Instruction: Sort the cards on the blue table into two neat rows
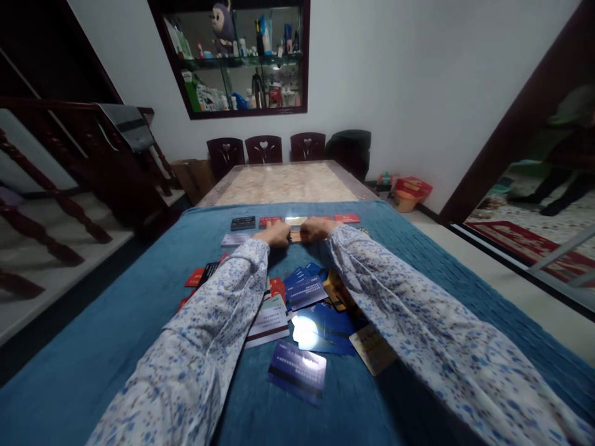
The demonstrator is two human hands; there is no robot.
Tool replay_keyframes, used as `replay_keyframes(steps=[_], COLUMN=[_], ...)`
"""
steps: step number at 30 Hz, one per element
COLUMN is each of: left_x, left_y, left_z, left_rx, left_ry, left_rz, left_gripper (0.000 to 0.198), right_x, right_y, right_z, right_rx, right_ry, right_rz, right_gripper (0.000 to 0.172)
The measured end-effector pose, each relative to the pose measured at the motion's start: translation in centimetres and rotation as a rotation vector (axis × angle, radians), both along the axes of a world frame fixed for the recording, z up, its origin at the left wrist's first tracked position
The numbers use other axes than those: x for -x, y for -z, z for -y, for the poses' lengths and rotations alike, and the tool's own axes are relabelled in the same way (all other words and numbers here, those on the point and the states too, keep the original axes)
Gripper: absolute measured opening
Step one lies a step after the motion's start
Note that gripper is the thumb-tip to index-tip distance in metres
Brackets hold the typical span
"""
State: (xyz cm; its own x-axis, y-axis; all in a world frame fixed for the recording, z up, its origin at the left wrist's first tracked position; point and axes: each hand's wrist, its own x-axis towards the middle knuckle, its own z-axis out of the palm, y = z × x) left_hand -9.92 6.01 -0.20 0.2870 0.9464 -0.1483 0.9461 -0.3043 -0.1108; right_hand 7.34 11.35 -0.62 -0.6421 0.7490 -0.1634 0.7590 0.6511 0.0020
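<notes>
Both my arms in flowered sleeves reach forward over a blue cloth. My left hand and my right hand meet at an orange card, fingers curled onto it from either side. Just beyond them lies a row of cards: a dark one, red ones and a pale one. A grey card lies left of my left hand. A loose heap of blue, red and tan cards lies under my forearms.
Beyond the cloth the marble table top shows, with dark chairs along the far side. A wooden stair rail stands at the left. A wall cabinet holds bottles. At the right a person's legs show through a doorway.
</notes>
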Motion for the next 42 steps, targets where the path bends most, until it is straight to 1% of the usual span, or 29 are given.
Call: replay_keyframes(steps=[4, 8, 12, 16, 22, 24, 28, 30, 36, 42], left_x=[-0.1, 0.2, 0.3, 0.3, 0.6, 0.6, 0.6, 0.5, 0.3, 0.2], left_y=[-0.4, -0.5, -0.6, -0.9, -0.5, -0.4, -0.4, -0.5, -0.8, -0.6], left_z=[0.6, 0.7, 1.1, 2.0, 3.6, 4.3, 5.9, 6.8, 10.0, 12.9], left_rx=[-0.011, -0.033, -0.044, -0.059, -0.116, -0.130, -0.146, -0.152, -0.161, -0.177], left_ry=[0.013, 0.033, 0.035, 0.033, 0.067, 0.072, 0.086, 0.091, 0.116, 0.136], left_rz=[0.023, 0.046, 0.051, 0.055, 0.083, 0.103, 0.130, 0.138, 0.168, 0.200], left_gripper=[0.032, 0.036, 0.042, 0.041, 0.039, 0.040, 0.044, 0.043, 0.037, 0.035], right_x=[0.0, -0.3, -0.9, -1.5, -2.5, -2.8, -3.0, -3.1, -3.6, -4.3], right_y=[-0.3, -0.8, -1.3, -1.5, -1.6, -1.6, -1.5, -1.6, -1.7, -1.3], right_z=[0.4, 0.8, 1.3, 1.9, 3.3, 3.8, 4.9, 5.5, 7.6, 9.6], right_rx=[-0.015, -0.040, -0.107, -0.154, -0.199, -0.213, -0.225, -0.217, -0.160, -0.158], right_ry=[-0.010, -0.034, -0.059, -0.097, -0.170, -0.185, -0.213, -0.222, -0.250, -0.261], right_rz=[0.022, 0.066, 0.038, 0.008, -0.070, -0.092, -0.121, -0.137, -0.186, -0.258], right_gripper=[0.038, 0.039, 0.038, 0.038, 0.039, 0.037, 0.044, 0.044, 0.039, 0.033])
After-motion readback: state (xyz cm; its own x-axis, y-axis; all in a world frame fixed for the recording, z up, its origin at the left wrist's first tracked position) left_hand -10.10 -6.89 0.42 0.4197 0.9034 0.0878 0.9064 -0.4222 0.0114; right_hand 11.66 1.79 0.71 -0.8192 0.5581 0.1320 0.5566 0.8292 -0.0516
